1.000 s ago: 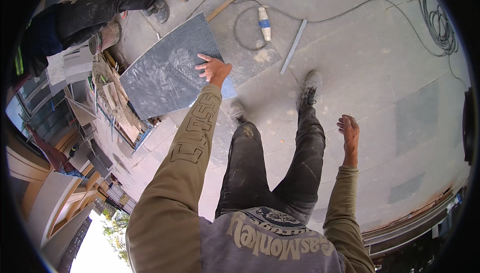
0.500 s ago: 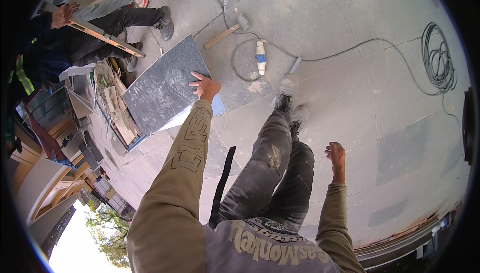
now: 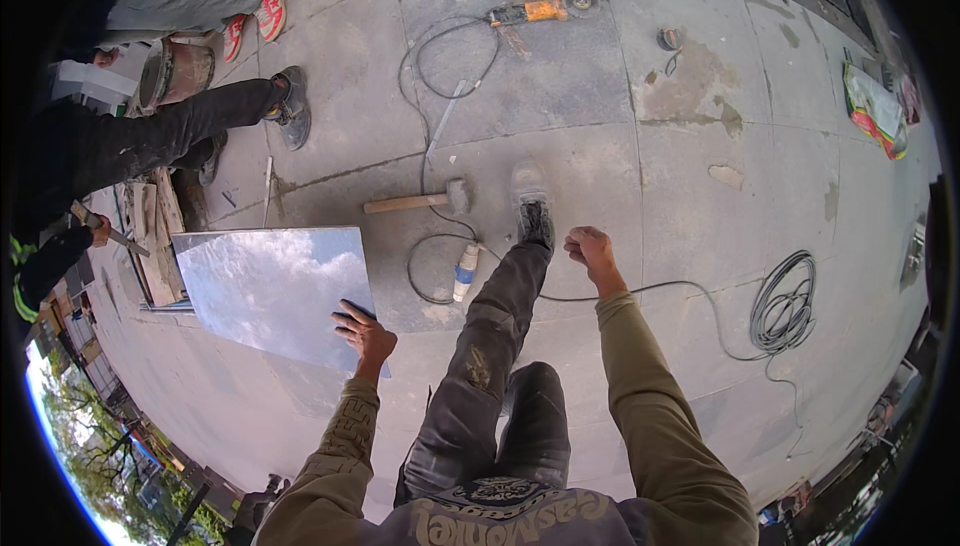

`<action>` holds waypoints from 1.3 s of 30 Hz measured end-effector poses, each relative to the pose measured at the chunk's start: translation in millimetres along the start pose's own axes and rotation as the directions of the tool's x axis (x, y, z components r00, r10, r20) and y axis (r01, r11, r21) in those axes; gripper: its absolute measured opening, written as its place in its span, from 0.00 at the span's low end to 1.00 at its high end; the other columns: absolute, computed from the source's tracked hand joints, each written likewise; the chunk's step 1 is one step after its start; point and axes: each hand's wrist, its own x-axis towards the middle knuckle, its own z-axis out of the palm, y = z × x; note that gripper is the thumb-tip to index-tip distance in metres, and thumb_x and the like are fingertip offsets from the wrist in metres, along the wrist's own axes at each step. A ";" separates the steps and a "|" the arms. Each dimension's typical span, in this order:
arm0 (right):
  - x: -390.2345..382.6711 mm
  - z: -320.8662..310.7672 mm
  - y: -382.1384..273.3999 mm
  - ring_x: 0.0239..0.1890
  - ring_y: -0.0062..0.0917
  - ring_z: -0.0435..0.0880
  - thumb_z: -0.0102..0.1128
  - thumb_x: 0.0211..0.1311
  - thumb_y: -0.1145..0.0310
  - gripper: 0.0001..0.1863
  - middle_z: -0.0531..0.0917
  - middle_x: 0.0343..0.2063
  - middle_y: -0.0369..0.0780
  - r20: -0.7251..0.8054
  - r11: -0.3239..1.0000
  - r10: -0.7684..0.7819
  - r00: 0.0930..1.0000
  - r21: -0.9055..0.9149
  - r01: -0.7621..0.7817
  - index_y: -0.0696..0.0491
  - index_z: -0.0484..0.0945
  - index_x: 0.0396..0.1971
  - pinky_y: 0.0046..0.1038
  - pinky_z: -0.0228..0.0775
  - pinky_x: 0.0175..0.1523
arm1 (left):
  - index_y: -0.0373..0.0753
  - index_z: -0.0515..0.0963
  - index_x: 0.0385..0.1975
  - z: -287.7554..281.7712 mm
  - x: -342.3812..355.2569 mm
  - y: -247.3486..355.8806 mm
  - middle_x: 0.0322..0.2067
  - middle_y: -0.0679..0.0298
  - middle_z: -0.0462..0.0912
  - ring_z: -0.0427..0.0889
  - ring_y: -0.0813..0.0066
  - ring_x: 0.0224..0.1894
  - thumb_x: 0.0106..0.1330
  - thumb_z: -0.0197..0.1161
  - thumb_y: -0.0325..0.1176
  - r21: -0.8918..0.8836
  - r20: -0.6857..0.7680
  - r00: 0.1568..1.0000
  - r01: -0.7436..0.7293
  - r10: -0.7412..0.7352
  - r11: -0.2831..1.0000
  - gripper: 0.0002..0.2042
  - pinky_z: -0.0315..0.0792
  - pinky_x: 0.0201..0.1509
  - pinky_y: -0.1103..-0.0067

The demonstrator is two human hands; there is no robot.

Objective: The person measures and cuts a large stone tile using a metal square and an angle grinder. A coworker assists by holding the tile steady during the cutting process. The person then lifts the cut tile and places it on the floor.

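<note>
My left hand (image 3: 366, 335) rests on the right edge of a flat stone slab (image 3: 285, 281), its fingers spread over the top face. Sky and clouds reflect in the slab's surface. Over the paving, my right hand (image 3: 594, 254) hangs beside my forward boot with its fingers curled in; nothing shows in it. Between the slab and that boot lie a mallet (image 3: 405, 203) with a wooden handle and a white-and-blue cable connector (image 3: 466, 271). My other leg is bent.
An orange angle grinder (image 3: 540, 11) lies ahead with its looping cable. A coiled cable (image 3: 783, 306) is at right, a colourful bag (image 3: 875, 111) beyond. Co-workers' legs (image 3: 215, 126), a bucket (image 3: 180, 74) and broken boards (image 3: 160, 246) line the left side.
The view has shifted, and the slab now reflects the sky. My right hand has come forward and up beside my boot. My left hand stays on the slab's right edge.
</note>
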 end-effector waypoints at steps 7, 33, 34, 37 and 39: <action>288.1 115.3 -239.5 0.51 0.32 0.88 0.73 0.73 0.58 0.26 0.86 0.53 0.49 0.116 0.982 -0.173 0.978 0.099 0.162 0.62 0.81 0.61 0.33 0.84 0.56 | 0.22 0.25 0.80 8.7 2.4 7.4 0.76 0.15 0.24 0.30 0.05 0.78 0.55 0.60 0.18 -0.038 -0.191 0.968 -0.174 0.164 0.984 0.57 0.38 0.82 0.34; 117.4 131.8 -303.4 0.37 0.29 0.83 0.69 0.70 0.58 0.15 0.82 0.34 0.38 0.165 0.989 0.151 0.975 -0.034 -0.147 0.51 0.75 0.43 0.36 0.81 0.49 | 0.26 0.61 0.70 -10.0 28.6 73.1 0.71 0.36 0.67 0.81 0.35 0.63 0.83 0.60 0.37 -0.059 0.614 0.775 -0.144 -0.149 -0.988 0.26 0.81 0.70 0.48; 88.5 129.5 -289.4 0.37 0.28 0.83 0.69 0.70 0.60 0.14 0.82 0.34 0.38 0.196 0.980 0.198 0.961 -0.071 -0.187 0.51 0.76 0.43 0.36 0.81 0.50 | 0.26 0.64 0.67 7.3 31.2 69.6 0.68 0.37 0.70 0.83 0.36 0.61 0.84 0.60 0.38 -0.051 0.566 0.795 -0.231 -0.219 -0.972 0.24 0.84 0.68 0.49; 15.9 123.4 -287.2 0.35 0.27 0.84 0.69 0.70 0.64 0.12 0.81 0.34 0.38 0.375 0.912 0.116 0.920 -0.406 0.050 0.54 0.77 0.44 0.36 0.82 0.43 | 0.24 0.70 0.60 16.8 52.6 96.2 0.57 0.43 0.78 0.83 0.45 0.60 0.82 0.61 0.35 -0.311 0.522 0.676 -0.416 -0.520 -0.854 0.20 0.89 0.61 0.52; -25.9 126.3 -304.2 0.34 0.28 0.85 0.68 0.69 0.65 0.13 0.82 0.34 0.39 0.530 0.800 0.094 0.843 -0.544 0.252 0.55 0.76 0.46 0.35 0.83 0.40 | 0.23 0.74 0.54 -5.6 49.5 114.0 0.50 0.48 0.82 0.88 0.52 0.50 0.82 0.62 0.33 -0.340 0.594 0.620 -0.383 -0.512 -0.859 0.15 0.94 0.52 0.58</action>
